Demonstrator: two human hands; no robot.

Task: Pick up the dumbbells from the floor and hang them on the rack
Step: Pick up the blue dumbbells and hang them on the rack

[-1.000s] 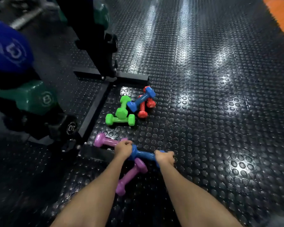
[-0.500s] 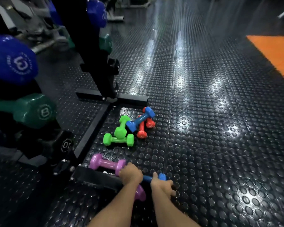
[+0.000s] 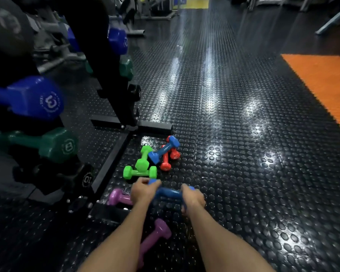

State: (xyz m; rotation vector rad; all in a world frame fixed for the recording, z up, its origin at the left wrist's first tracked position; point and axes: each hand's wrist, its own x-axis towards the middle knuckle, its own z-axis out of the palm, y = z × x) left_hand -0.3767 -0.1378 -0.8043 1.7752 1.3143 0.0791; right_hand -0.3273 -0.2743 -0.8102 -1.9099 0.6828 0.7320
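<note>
Both of my hands hold one blue dumbbell (image 3: pixel 169 193) just above the floor. My left hand (image 3: pixel 143 191) grips its left end and my right hand (image 3: pixel 192 198) grips its right end. Two purple dumbbells lie below: one (image 3: pixel 119 199) beside my left hand, the other (image 3: pixel 155 237) between my forearms. Further out lie two green dumbbells (image 3: pixel 140 169), a second blue one (image 3: pixel 164 149) and a red pair (image 3: pixel 168 158) in a small heap. The black rack (image 3: pixel 106 79) stands at the left.
The rack holds large blue (image 3: pixel 35 99), dark green (image 3: pixel 53 146) and black (image 3: pixel 82 177) dumbbells on its pegs. Its black base bars (image 3: pixel 110 160) run across the studded rubber floor. An orange mat (image 3: pixel 322 79) lies at the far right. Gym machines stand at the back.
The blue dumbbell has risen off the floor in both hands, away from the purple ones. The head camera has tilted up, showing more of the room.
</note>
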